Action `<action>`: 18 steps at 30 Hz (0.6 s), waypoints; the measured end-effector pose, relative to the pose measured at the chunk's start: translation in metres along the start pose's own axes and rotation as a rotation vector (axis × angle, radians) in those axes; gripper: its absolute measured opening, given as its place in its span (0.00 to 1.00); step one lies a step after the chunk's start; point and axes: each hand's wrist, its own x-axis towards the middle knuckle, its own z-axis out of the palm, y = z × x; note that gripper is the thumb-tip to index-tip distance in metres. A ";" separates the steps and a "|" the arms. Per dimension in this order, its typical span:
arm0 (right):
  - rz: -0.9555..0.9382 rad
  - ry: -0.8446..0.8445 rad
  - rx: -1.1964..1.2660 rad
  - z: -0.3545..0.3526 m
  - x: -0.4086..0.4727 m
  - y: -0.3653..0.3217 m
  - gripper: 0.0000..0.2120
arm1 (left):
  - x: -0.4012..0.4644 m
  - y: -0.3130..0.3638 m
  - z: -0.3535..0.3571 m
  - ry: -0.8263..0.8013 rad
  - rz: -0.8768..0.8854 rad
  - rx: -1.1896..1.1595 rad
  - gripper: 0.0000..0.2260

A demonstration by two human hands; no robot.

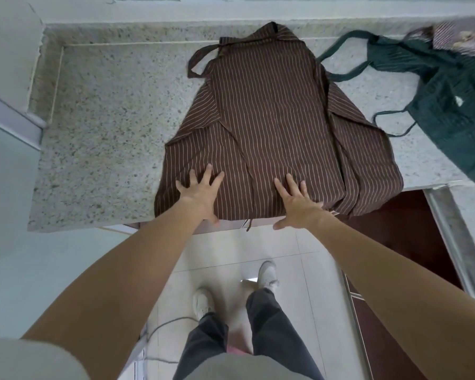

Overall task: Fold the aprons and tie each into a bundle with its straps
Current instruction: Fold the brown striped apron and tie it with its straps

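Observation:
A brown apron (272, 113) with thin pale stripes lies spread on the speckled stone counter (102, 127), both side flaps folded inward over its middle. Its neck strap (196, 61) loops out at the upper left, and a thin strap end (249, 224) hangs over the counter's front edge. My left hand (200, 192) lies flat with fingers spread on the apron's near left part. My right hand (298, 200) lies flat with fingers spread on the near middle, by the counter edge.
A dark green apron (444, 100) lies crumpled at the right with its straps (346, 61) trailing toward the brown one. A pale patterned cloth (461, 34) sits at the far right corner. Below the counter are white floor tiles, a grey cable (165, 325) and a dark red cabinet (401, 231).

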 end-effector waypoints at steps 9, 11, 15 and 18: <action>-0.159 0.733 -0.335 0.048 0.003 -0.020 0.29 | -0.005 -0.013 0.058 0.711 0.244 0.336 0.18; -0.179 0.695 -0.359 0.058 0.007 -0.026 0.27 | -0.004 -0.015 0.061 0.706 0.255 0.285 0.19; -0.084 0.728 -0.316 0.056 0.010 -0.037 0.15 | -0.013 -0.011 0.047 0.565 0.294 0.087 0.15; -0.216 0.594 -0.069 0.034 0.012 -0.030 0.09 | -0.021 -0.012 0.030 0.467 0.278 -0.085 0.17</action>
